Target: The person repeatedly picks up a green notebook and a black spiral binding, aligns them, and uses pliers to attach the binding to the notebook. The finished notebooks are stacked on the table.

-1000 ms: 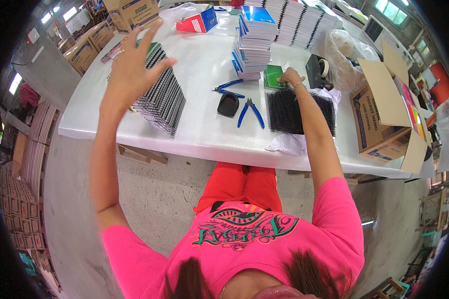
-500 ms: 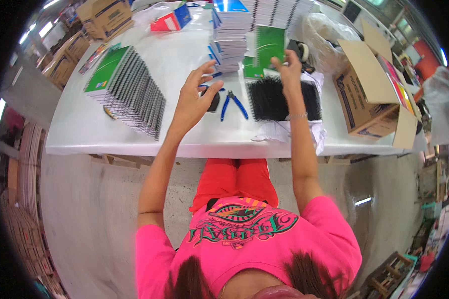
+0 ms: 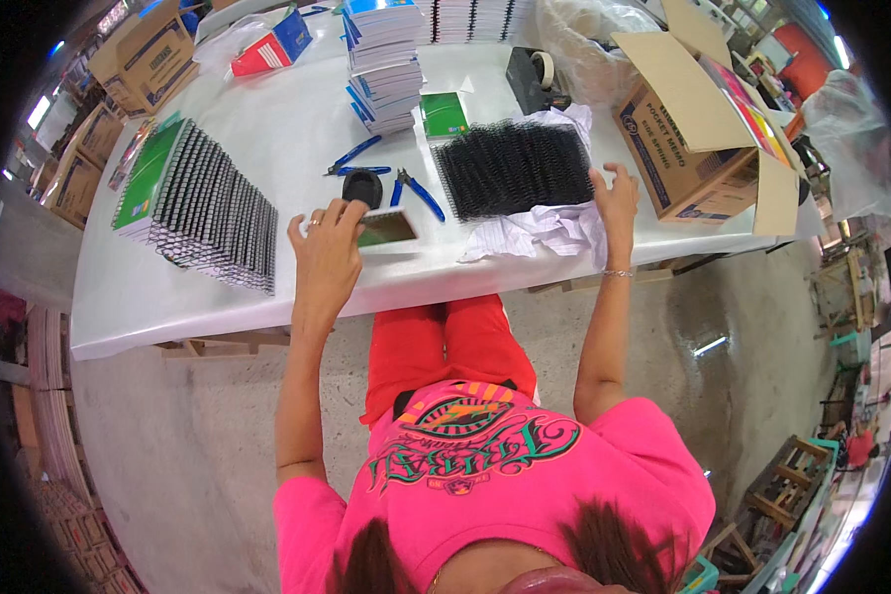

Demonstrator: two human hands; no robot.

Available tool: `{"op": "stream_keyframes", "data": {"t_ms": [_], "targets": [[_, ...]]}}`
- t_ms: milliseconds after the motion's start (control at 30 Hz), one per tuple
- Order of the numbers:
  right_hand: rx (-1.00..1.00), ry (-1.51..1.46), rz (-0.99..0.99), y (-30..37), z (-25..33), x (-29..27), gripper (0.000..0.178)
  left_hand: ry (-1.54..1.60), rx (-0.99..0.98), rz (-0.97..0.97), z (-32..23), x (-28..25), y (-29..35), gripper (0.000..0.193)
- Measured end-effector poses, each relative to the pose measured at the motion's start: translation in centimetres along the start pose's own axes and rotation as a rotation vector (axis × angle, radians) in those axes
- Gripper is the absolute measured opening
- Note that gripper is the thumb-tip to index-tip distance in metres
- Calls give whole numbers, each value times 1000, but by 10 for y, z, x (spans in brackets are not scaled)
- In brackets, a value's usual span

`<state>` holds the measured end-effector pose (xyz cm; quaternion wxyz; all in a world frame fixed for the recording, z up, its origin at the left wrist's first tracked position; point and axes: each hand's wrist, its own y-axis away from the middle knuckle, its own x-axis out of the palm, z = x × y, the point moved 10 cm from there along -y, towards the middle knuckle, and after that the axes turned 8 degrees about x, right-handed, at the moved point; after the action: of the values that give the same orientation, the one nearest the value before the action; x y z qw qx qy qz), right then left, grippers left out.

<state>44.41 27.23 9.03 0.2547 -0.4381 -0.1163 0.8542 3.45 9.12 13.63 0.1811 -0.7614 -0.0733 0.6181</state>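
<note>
A small green-covered notebook (image 3: pixel 388 229) is in my left hand (image 3: pixel 329 255), tilted above the table's near edge. My fingers close over its left end. A pile of black spiral binding coils (image 3: pixel 510 170) lies on crumpled white paper in front of me. Just right of that pile, my right hand (image 3: pixel 616 198) has its fingers curled but apart, with nothing visible in them. Another green notebook (image 3: pixel 444 116) lies flat behind the coils. Blue-handled cutters (image 3: pixel 421 195) rest left of the pile, beside a small black dish (image 3: pixel 362 186) and a second blue-handled tool (image 3: pixel 354 156).
Spiral-bound green notebooks (image 3: pixel 208 203) stand in a stack at the left. A tall pile of blue-topped pads (image 3: pixel 382 74) is at the back. On the right sits an open cardboard box (image 3: pixel 678 163), with a tape dispenser (image 3: pixel 538 81) and clear plastic (image 3: pixel 594 45) behind the coils.
My left hand has come down and nearer, now holding a notebook. My right hand has moved from above the coils to their right side. The upper green notebook is gone from behind them.
</note>
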Motion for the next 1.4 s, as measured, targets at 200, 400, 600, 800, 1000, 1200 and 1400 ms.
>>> {"op": "stream_keyframes", "data": {"t_ms": [200,400,600,800,1000,1200,1400], "targets": [[132,-198,290,-5,-48,44,37,-108,-14,-85,11,36,32,19],[168,-167,111,-8,-33,13,28,54,-77,-239,0,27,28,53],[102,-407,-129,-3,-24,-2,20,11,-92,-394,-1,28,28,56],[270,-1017,-80,-3,-46,13,19,11,-105,-425,-2,30,27,53],[304,-1467,332,9,7,20,20,-21,-131,-441,2,34,29,48],[-97,-1229,768,83,152,9,20,-16,-149,-403,1,38,26,44],[-338,-687,882,169,201,57,24,5,-169,-406,1,39,27,43]]}}
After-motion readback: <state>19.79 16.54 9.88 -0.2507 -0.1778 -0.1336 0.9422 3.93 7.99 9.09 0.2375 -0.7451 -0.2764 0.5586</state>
